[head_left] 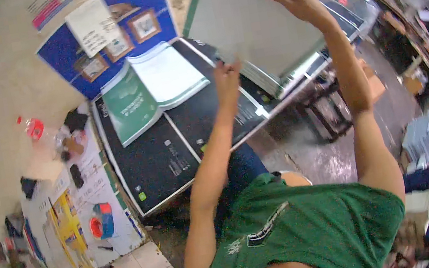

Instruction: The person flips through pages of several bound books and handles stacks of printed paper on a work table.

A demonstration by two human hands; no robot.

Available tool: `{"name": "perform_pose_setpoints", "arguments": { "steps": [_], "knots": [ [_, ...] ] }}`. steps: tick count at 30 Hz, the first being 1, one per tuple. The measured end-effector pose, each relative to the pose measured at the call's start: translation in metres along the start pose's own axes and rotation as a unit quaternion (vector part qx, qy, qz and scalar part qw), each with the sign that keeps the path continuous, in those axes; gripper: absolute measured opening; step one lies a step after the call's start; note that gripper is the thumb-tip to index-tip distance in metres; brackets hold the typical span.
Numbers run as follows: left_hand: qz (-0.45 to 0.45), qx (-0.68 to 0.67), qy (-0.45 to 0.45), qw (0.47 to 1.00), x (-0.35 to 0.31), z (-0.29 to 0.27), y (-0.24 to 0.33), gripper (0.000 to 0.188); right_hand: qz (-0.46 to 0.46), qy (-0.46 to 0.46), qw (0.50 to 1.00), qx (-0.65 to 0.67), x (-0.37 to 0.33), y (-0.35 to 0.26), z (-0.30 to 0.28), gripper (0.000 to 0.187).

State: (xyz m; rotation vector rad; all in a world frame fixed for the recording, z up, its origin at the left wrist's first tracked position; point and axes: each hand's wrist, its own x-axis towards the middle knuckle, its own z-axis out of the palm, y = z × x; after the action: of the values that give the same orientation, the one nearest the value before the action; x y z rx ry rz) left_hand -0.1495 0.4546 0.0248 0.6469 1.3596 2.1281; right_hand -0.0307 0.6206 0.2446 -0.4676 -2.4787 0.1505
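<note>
"Where's the pale sheet?"
"Upper right of centre: broad, smooth, green-edged. The right hand meets its upper-right edge, the left hand its lower-left corner; blur hides whether either grips."
"Advice?"
"I'd support opposite edges against bowing. Left, the glossy green cover curls over black printed sheets."

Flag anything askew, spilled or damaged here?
Nothing looks spilled or damaged, though blur hides fine detail. The large pale sheet is tilted, but the right hand is at its edge, suggesting handling, not misplacement.
</note>
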Motion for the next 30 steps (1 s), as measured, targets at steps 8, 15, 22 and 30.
{"name": "perform_pose_setpoints", "arguments": {
  "steps": [8,15,22,30],
  "knots": [
    [0.021,0.268,0.095,0.959,-0.054,-0.069,0.019,0.056,0.257,-0.062,0.887,0.378,-0.118,0.015,0.121,0.055],
    [-0.184,0.509,0.136,0.830,-0.107,-0.137,0.017,0.069,0.395,-0.056,0.811,0.429,-0.234,-0.119,0.234,0.029],
    [-0.256,0.373,0.046,0.891,-0.158,-0.197,-0.019,0.053,0.399,-0.079,0.712,0.572,-0.291,-0.081,0.283,0.029],
    [-0.156,0.579,-0.084,0.796,-0.167,-0.109,0.024,0.146,0.451,-0.112,0.401,0.790,-0.276,-0.135,0.229,0.089]
  ]
}}
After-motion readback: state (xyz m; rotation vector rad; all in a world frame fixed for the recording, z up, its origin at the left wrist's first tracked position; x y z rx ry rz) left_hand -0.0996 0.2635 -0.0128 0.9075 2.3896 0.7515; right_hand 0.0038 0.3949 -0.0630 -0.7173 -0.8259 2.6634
